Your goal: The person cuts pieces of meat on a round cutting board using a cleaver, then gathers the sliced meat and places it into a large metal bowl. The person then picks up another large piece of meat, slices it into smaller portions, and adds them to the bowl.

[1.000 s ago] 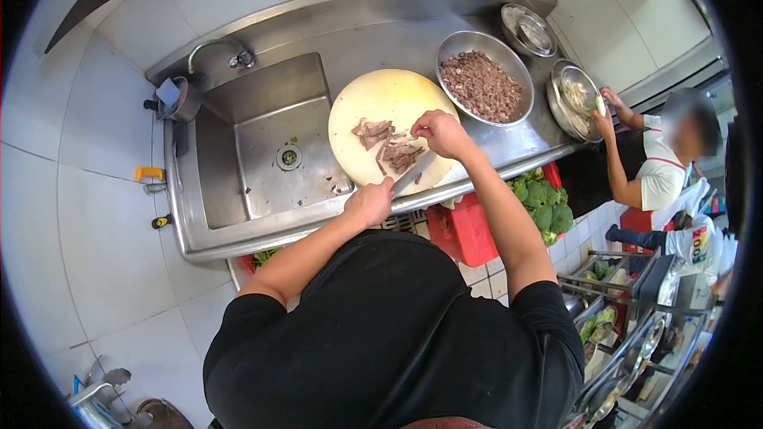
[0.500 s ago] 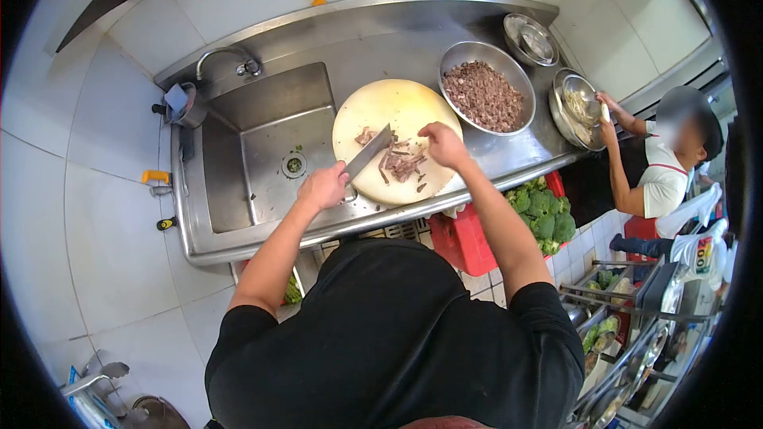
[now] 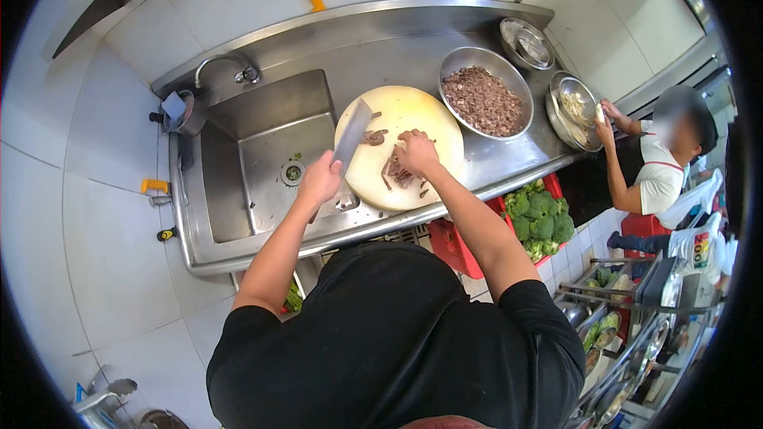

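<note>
My left hand [image 3: 320,179] is closed round the handle of a cleaver [image 3: 353,137], whose broad blade points up and away over the left side of a round cutting board [image 3: 373,179]. Over the middle of the board, my right hand [image 3: 417,152] has its fingers spread and bent, touching a pile of brown meat strips [image 3: 397,173] and partly covering it. A smaller clump of meat [image 3: 375,137] lies between the blade and my right fingers. Just right of the board stands a steel bowl [image 3: 525,94] filled with chopped meat [image 3: 485,102].
A sink basin [image 3: 266,159] with a faucet [image 3: 226,65] lies left of the board. Nested bowls [image 3: 528,41] stand at the back right. A co-worker [image 3: 660,151] handles something pale over another bowl [image 3: 566,123]. Broccoli [image 3: 542,222] fills a red crate below the counter's edge.
My right hand has moved left and down onto the meat strips. The cleaver has shifted left and its blade now stands steeper, away from the small clump.
</note>
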`<state>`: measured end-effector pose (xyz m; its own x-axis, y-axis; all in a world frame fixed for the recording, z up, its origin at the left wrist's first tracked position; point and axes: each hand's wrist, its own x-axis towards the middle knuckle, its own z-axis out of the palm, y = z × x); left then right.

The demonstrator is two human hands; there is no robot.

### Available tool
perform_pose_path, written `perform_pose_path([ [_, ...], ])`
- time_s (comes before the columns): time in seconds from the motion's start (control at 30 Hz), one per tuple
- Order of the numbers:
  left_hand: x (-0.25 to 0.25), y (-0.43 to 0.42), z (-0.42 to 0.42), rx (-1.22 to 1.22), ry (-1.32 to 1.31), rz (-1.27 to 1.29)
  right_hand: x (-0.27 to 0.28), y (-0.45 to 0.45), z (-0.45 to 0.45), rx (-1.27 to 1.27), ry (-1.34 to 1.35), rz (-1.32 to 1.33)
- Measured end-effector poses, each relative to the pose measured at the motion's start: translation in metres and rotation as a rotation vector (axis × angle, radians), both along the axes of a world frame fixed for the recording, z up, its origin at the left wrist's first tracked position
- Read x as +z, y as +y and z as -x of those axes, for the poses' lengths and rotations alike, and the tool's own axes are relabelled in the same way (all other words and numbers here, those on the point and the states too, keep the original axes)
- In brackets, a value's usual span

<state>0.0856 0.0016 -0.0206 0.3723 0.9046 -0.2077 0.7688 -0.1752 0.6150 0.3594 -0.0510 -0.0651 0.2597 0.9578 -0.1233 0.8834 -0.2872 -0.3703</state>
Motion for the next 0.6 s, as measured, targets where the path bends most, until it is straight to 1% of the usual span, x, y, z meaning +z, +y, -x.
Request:
perform_pose_path([
  [0.03, 0.003, -0.003, 0.002, 0.057, -0.068, -0.021, -0.002, 0.006, 0.0, 0.045, 0.018, -0.018],
  [0.13, 0.008, 0.007, 0.014, 0.029, -0.17, 0.005, 0.001, 0.02, 0.015, 0.18, -0.007, -0.05],
  [0.2, 0.0, 0.009, 0.022, 0.062, -0.286, 0.018, -0.004, 0.031, 0.029, 0.244, -0.007, -0.04],
  [0.27, -0.011, 0.01, 0.021, 0.054, -0.412, 0.041, -0.011, 0.041, 0.038, 0.163, -0.034, 0.06],
  [0.33, -0.024, 0.013, 0.027, 0.031, -0.487, 0.177, -0.028, 0.055, 0.041, 0.087, -0.113, 0.171],
  [0.4, 0.001, 0.002, 0.03, 0.08, -0.434, 0.334, -0.021, 0.052, 0.046, 0.104, -0.211, 0.158],
  [0.47, -0.022, 0.002, 0.04, 0.097, -0.421, 0.413, -0.001, 0.04, 0.046, 0.212, -0.251, 0.121],
  [0.53, -0.024, 0.0, 0.046, 0.035, -0.459, 0.481, -0.024, 0.045, 0.042, 0.179, -0.336, 0.136],
  [0.6, -0.043, 0.001, 0.05, 0.057, -0.519, 0.494, 0.013, 0.035, 0.042, 0.132, -0.273, 0.256],
])
